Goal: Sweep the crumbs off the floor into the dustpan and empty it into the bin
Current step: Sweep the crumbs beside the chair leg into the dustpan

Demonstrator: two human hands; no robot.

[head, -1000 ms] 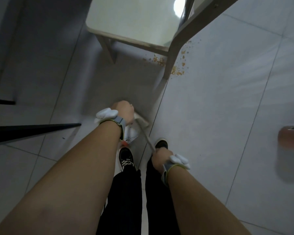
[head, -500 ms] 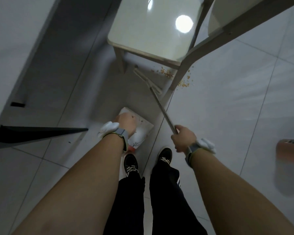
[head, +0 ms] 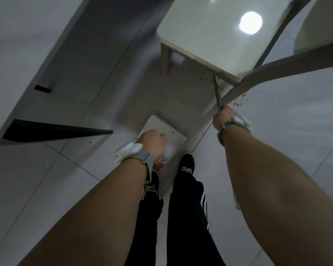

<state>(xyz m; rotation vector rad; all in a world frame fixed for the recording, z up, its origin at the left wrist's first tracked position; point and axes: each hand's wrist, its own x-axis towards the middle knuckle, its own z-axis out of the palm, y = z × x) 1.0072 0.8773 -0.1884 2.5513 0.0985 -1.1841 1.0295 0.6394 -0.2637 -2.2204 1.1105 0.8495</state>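
Orange-brown crumbs (head: pixel 236 102) lie scattered on the grey floor tiles beside a slanted chair leg (head: pixel 236 89). My right hand (head: pixel 223 117) grips the thin broom handle (head: pixel 217 93), which reaches forward under the table; the broom head is hidden there. My left hand (head: pixel 152 142) holds the white dustpan (head: pixel 171 131) low over the floor in front of my shoes; its handle is hidden under my fist. A few specks lie inside the pan.
A pale table (head: pixel 206 35) with a wooden leg (head: pixel 165 58) stands ahead. A chair seat (head: pixel 319 33) is at the top right. A grey cabinet with a dark gap (head: pixel 46 131) runs along the left. My black shoes (head: pixel 186 165) stand behind the dustpan.
My right hand has pushed the broom forward and to the right, up to the crumbs by the chair leg. The broom head has gone under the table. The left hand keeps the dustpan.
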